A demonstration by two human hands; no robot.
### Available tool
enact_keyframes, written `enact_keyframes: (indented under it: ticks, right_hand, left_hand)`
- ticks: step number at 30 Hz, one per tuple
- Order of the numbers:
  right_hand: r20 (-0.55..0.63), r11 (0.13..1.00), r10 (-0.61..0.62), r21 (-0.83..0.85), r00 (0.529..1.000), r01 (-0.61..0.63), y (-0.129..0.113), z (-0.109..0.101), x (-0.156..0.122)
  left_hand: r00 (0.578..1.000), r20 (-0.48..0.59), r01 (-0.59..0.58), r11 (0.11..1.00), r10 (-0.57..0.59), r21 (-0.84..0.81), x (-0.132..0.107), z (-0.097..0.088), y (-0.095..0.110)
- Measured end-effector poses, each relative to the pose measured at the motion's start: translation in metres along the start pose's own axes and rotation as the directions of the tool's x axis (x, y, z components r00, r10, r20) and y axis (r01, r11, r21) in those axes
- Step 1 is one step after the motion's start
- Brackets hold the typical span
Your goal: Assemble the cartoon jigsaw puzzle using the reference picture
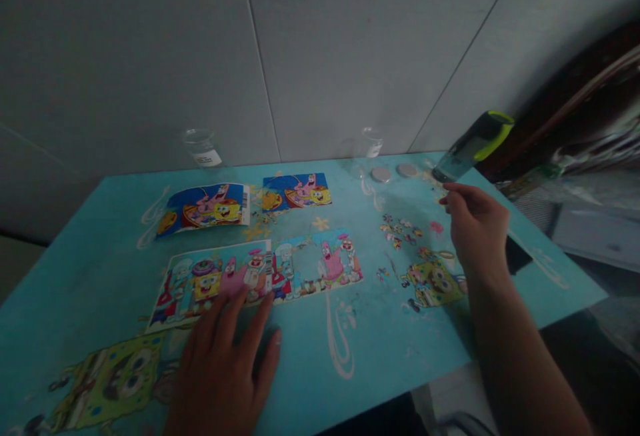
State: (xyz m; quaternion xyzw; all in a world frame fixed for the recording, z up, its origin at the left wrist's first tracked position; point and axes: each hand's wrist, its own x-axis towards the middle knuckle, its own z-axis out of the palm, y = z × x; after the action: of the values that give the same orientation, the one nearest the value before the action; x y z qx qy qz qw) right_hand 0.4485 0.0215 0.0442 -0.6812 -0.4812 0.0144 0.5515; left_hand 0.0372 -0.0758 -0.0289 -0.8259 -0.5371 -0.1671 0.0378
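Observation:
My left hand [227, 349] lies with fingers spread, its fingertips on the lower edge of a cartoon picture card [215, 276]. Right beside that card is a partly assembled jigsaw puzzle [333, 266] of the same scene, with the teal table showing through a gap in its middle. My right hand [475, 226] hovers over the right side, thumb and fingers pinched; what they hold, if anything, is too small to tell. Loose puzzle pieces [397, 231] lie scattered to its left. Farther back are a curled blue picture card [207, 206] and a matching blue puzzle [297, 191].
Two clear plastic jars [203, 147] stand along the wall, far apart. Two round lids [381, 175] lie near the right one. A dark bottle with a lime-green strap [473, 146] stands at the back right. A dark flat object [517, 256] is partly behind my right wrist.

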Motion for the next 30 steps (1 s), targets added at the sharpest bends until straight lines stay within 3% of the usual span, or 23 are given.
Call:
enact_keyframes:
  ticks: [5,11,18,22,30]
  right_hand:
    - [0.039,0.999,0.043,-0.031,0.998,-0.042,0.008,-0.004,0.005]
    - [0.157,0.952,0.1,-0.302,0.982,-0.049,0.027,-0.016,0.016]
    - [0.384,0.864,0.176,-0.501,0.906,0.044,0.038,-0.016,0.018]
    - [0.45,0.845,0.149,-0.52,0.881,0.123,0.034,-0.013,0.014]
    - [0.465,0.849,0.13,-0.508,0.876,0.143,0.034,-0.013,0.013]
  left_hand:
    - [1.0,0.006,-0.002,1.0,0.002,-0.002,-0.001,0.002,-0.004]
    - [1.0,0.006,-0.023,1.0,0.023,0.003,0.0,0.005,-0.006]
    - [1.0,0.019,-0.005,1.0,0.006,-0.008,-0.005,0.006,-0.008]
    - [1.0,0.027,-0.008,1.0,0.008,-0.017,-0.003,0.004,-0.006]
    - [1.0,0.02,-0.01,1.0,0.011,-0.022,-0.002,0.003,-0.006]
